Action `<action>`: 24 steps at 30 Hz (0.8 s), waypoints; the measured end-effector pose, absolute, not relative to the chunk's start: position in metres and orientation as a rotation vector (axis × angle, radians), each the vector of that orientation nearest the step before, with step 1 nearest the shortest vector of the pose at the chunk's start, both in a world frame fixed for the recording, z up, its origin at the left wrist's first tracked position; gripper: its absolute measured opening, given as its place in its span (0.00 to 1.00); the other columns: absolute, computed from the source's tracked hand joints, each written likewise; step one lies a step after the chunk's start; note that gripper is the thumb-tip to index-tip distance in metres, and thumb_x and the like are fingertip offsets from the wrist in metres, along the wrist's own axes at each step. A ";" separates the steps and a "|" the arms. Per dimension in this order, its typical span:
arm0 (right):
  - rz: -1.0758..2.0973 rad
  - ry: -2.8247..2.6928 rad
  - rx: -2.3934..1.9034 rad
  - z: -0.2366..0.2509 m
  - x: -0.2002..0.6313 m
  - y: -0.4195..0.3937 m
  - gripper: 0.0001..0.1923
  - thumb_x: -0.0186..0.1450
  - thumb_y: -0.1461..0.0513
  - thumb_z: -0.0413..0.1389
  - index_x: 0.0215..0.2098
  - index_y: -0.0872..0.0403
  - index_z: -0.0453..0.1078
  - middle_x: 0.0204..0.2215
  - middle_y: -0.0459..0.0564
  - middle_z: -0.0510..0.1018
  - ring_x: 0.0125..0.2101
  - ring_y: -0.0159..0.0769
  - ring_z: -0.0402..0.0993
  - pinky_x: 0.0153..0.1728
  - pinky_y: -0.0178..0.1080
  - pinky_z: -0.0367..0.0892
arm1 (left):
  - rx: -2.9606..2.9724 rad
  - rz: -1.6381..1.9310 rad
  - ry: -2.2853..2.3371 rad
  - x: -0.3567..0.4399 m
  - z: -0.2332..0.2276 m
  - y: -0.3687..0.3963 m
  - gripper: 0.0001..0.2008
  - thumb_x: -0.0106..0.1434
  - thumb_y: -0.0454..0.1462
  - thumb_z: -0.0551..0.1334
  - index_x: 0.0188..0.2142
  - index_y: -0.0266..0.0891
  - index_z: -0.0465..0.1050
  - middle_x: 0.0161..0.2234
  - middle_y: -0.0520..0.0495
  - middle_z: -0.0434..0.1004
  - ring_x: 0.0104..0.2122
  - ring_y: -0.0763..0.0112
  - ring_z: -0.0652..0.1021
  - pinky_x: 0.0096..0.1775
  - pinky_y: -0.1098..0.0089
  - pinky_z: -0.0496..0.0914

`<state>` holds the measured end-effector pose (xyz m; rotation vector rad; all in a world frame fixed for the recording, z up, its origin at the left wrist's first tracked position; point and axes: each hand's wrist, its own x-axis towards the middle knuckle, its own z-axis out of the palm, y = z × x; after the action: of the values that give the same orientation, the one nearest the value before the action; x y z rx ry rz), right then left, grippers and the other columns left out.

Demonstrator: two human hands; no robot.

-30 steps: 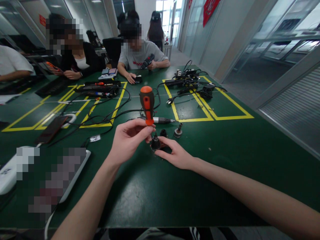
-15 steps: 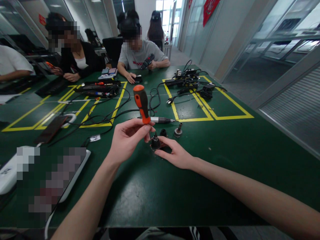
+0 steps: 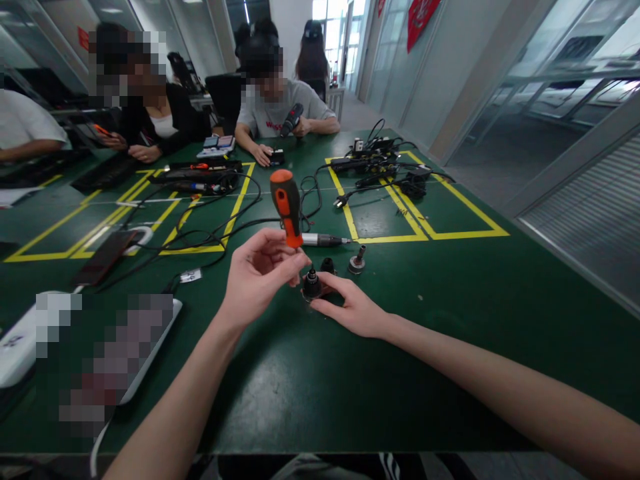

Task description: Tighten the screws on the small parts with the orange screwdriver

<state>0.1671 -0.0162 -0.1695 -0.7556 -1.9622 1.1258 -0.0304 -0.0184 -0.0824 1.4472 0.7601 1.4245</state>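
My left hand [image 3: 260, 270] is closed, its thumb and fingers pinching the shaft of a screwdriver [image 3: 287, 208] just below the orange and black handle. The screwdriver stands nearly upright, handle up, and its tip is hidden near the black part. My right hand [image 3: 353, 307] grips the side of a small black cone-shaped part [image 3: 313, 285], like a drill chuck, resting on the table. Behind that lies another small black part [image 3: 328, 265]. A metal piece with an upright stem [image 3: 357, 261] stands to the right. Beyond my left fingers is a silver and black pen-like tool [image 3: 323, 240].
Yellow tape marks the green table [image 3: 450, 373]. Tangled black cables and plugs [image 3: 380, 167] lie at the back right, more cables at the left. A phone [image 3: 104, 257] and a white-edged device [image 3: 150, 360] are on the left. Across the table a person [image 3: 285, 110] holds a power drill [image 3: 292, 120].
The screwdriver handle has shifted slightly right, and my left fingers have moved a little along it. My right hand and the black cone-shaped part stay nearly in place.
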 end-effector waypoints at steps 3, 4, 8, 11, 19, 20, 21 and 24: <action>1.134 -1.947 -0.747 -0.169 0.166 -0.016 0.21 0.71 0.60 0.60 0.61 0.55 0.70 0.50 0.56 0.83 0.47 0.42 0.81 0.51 0.47 0.77 | 1.450 1.413 0.640 -0.033 -0.085 -0.016 0.14 0.64 0.42 0.71 0.46 0.39 0.79 0.30 0.50 0.83 0.23 0.74 0.78 0.26 0.74 0.75; 1.137 -1.944 -0.740 -0.168 0.166 -0.016 0.21 0.71 0.60 0.59 0.61 0.56 0.70 0.51 0.56 0.83 0.47 0.42 0.81 0.51 0.47 0.77 | 1.450 1.409 0.627 -0.033 -0.086 -0.016 0.14 0.66 0.43 0.70 0.48 0.39 0.80 0.30 0.49 0.83 0.23 0.74 0.78 0.26 0.73 0.75; 1.139 -1.944 -0.725 -0.168 0.166 -0.017 0.20 0.71 0.60 0.59 0.60 0.56 0.70 0.52 0.57 0.82 0.48 0.42 0.81 0.52 0.47 0.77 | 1.469 1.392 0.647 -0.031 -0.084 -0.016 0.13 0.69 0.45 0.67 0.45 0.39 0.81 0.31 0.49 0.82 0.23 0.76 0.78 0.26 0.74 0.74; 1.130 -1.948 -0.744 -0.168 0.167 -0.017 0.20 0.71 0.60 0.59 0.60 0.56 0.70 0.51 0.57 0.82 0.48 0.43 0.81 0.52 0.48 0.77 | 1.472 1.426 0.650 -0.030 -0.082 -0.017 0.11 0.68 0.44 0.69 0.43 0.39 0.79 0.32 0.50 0.82 0.22 0.77 0.77 0.24 0.76 0.73; 1.135 -1.962 -0.751 -0.169 0.167 -0.016 0.21 0.71 0.60 0.59 0.61 0.56 0.70 0.51 0.57 0.82 0.48 0.43 0.81 0.52 0.47 0.76 | 1.458 1.439 0.678 -0.028 -0.080 -0.020 0.15 0.65 0.43 0.72 0.45 0.41 0.73 0.30 0.54 0.82 0.19 0.79 0.76 0.22 0.77 0.73; 1.132 -1.963 -0.750 -0.168 0.167 -0.016 0.21 0.71 0.60 0.59 0.61 0.56 0.70 0.51 0.58 0.82 0.48 0.44 0.81 0.52 0.47 0.76 | 1.462 1.439 0.689 -0.028 -0.080 -0.020 0.15 0.64 0.42 0.72 0.47 0.41 0.73 0.30 0.53 0.82 0.19 0.79 0.76 0.23 0.77 0.73; 1.127 -1.962 -0.749 -0.168 0.167 -0.017 0.21 0.71 0.60 0.59 0.61 0.56 0.70 0.51 0.58 0.82 0.47 0.44 0.81 0.51 0.47 0.77 | 1.470 1.437 0.702 -0.028 -0.080 -0.020 0.16 0.64 0.41 0.72 0.48 0.41 0.74 0.31 0.53 0.82 0.20 0.78 0.76 0.23 0.77 0.74; 1.127 -1.962 -0.745 -0.166 0.168 -0.017 0.21 0.71 0.60 0.59 0.61 0.55 0.70 0.51 0.58 0.82 0.47 0.44 0.81 0.50 0.47 0.77 | 1.504 1.422 0.726 -0.028 -0.079 -0.021 0.16 0.62 0.36 0.73 0.49 0.40 0.77 0.33 0.51 0.83 0.22 0.77 0.78 0.25 0.75 0.75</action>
<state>0.1684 -0.0170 -0.1660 -0.7454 -1.9620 1.1273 -0.0279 -0.0212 -0.0788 1.5045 0.7258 1.4216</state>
